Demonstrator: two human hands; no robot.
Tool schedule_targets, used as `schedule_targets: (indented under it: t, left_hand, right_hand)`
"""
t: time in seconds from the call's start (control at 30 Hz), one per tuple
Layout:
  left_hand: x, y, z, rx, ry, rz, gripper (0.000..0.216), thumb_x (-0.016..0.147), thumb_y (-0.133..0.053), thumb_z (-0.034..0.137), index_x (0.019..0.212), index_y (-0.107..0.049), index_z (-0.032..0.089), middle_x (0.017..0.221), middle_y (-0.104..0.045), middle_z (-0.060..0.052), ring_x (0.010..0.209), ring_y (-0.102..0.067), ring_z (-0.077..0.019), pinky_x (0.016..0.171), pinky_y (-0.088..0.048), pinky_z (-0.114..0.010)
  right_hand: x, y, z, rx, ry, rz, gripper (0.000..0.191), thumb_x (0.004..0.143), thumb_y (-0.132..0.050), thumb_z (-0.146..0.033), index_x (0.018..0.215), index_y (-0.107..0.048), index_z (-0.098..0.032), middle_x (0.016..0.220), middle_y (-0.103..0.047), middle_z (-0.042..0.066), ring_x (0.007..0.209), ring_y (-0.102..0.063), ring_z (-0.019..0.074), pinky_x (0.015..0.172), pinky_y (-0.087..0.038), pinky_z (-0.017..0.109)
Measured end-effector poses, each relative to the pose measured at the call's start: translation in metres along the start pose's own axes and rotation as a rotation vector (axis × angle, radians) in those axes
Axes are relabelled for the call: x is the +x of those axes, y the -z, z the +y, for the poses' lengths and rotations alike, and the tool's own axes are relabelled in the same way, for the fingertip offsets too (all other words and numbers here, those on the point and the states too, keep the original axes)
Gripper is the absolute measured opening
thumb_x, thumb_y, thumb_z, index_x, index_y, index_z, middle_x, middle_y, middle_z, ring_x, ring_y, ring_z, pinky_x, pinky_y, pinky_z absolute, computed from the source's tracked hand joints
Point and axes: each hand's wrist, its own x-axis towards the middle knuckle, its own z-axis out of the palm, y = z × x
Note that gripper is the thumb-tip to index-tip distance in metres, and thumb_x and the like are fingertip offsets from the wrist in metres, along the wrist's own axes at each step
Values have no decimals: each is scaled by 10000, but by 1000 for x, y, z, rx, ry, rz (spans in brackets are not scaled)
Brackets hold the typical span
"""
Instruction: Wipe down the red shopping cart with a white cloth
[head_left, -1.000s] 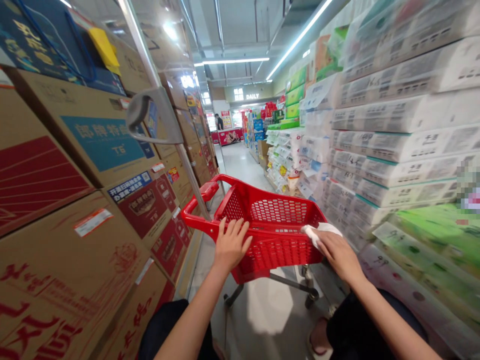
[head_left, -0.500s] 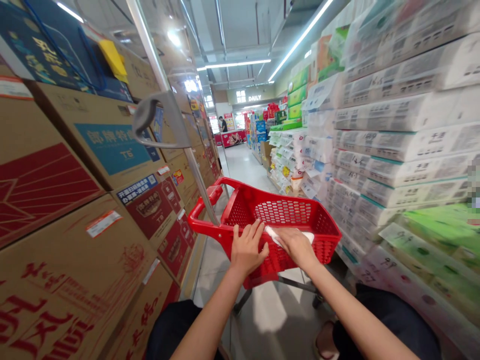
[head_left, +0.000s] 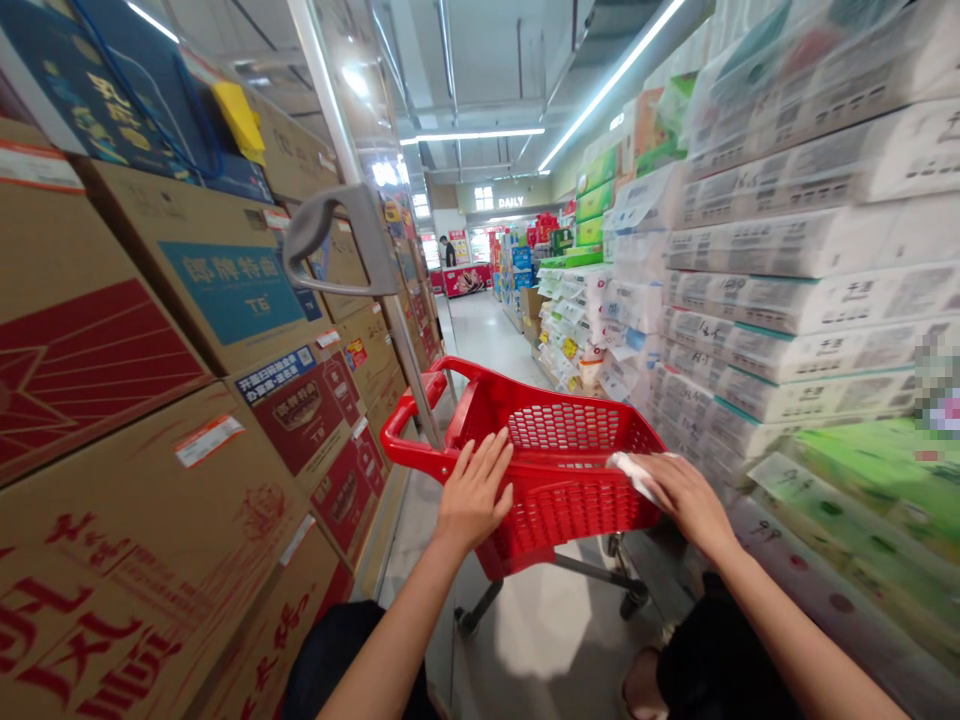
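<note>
A red plastic shopping cart [head_left: 577, 500] stands sideways in front of me, its handle end to the left. My left hand [head_left: 476, 490] lies on the near rim by the handle end, fingers stretched out and holding nothing. On the same rim, at the right end, my right hand [head_left: 684, 492] presses a white cloth [head_left: 634, 472] against the plastic. Part of the cloth is hidden under the fingers. Through the mesh the visible part of the basket shows no goods.
Stacked cardboard cartons [head_left: 135, 540] rise close on the left. A metal pole with a grey loop handle [head_left: 375, 240] stands beside the cart. Wrapped white packs [head_left: 810, 300] and green packs [head_left: 870, 480] are piled on the right. A person [head_left: 448, 252] is far down the aisle.
My right hand has slid right along the cart's near rim with the white cloth. My left hand has shifted slightly left on the rim.
</note>
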Motion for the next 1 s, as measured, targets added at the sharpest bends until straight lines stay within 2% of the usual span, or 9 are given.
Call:
schedule_targets:
  t: [0.13,0.23,0.33,0.47,0.67,0.77,0.87,0.93,1.0]
  left_hand:
    - [-11,10,-21,75,125,122,587,920,-581,279,1482,-436,362,1613,-289,-33,1490,-258,-326,1209,-45,-642]
    - [-16,15,-31,80,240,192,564,854,-675,263,1388,-554,397,1661,-133,-14,1511,-72,-419,1165,-110,-709]
    - [-14,15,-29,45,263,177,571,827,-688,230,1368,-580,376,1664,-127,-25,1507,-96,-429,1167,-191,-682]
    - [-10,11,-16,21,276,191,580,823,-667,250,1390,-566,318,1622,-256,-73,1480,-245,-389,1183,-251,-612]
    - [-7,5,-1,54,284,190,679,834,-589,240,1492,-434,169,1584,-322,-161,1473,-270,-372,1201,-236,-574]
    - [-5,0,1,71,289,192,659,850,-548,212,1494,-424,147,1577,-339,-170,1472,-278,-365,1203,-238,-564]
    - [-4,-1,-3,79,289,181,648,861,-537,194,1498,-422,158,1575,-350,-163,1466,-297,-358,1212,-231,-550]
    - [-6,0,-8,80,272,170,672,859,-545,184,1514,-397,173,1575,-355,-154,1468,-302,-346,1218,-229,-538]
    - [-8,2,-13,86,243,152,710,848,-548,153,1533,-365,193,1578,-354,-142,1472,-300,-328,1221,-233,-527]
  right_hand:
    - [-13,-14,21,-42,-90,73,486,1020,-359,-400,1481,-448,-276,1489,-507,66,1355,-464,253,1117,-380,478]
    - [-13,-27,21,-81,-173,133,506,1017,-320,-371,1503,-414,-266,1533,-442,87,1386,-421,277,1110,-383,504]
    - [-9,-32,9,-112,-220,170,519,1011,-316,-348,1519,-387,-268,1530,-441,91,1402,-392,303,1115,-366,544]
    - [11,-36,-40,-89,-174,185,534,1009,-340,-330,1542,-337,-292,1511,-469,76,1426,-355,317,1144,-308,600]
    - [69,-50,-175,92,-43,175,625,1011,-382,-299,1593,-160,-243,1601,-323,95,1483,-248,311,1192,-219,617]
    - [94,-50,-228,177,19,163,681,998,-393,-243,1602,-77,-224,1628,-257,101,1498,-208,313,1198,-213,615]
    - [107,-45,-248,217,81,146,682,981,-351,-167,1602,-80,-248,1621,-278,83,1490,-234,299,1204,-220,599]
    - [106,-41,-241,203,117,104,667,984,-358,-182,1600,-111,-249,1606,-314,77,1472,-279,286,1210,-240,564]
    - [99,-39,-222,172,129,69,646,996,-369,-225,1597,-133,-241,1582,-360,78,1446,-330,271,1214,-251,534]
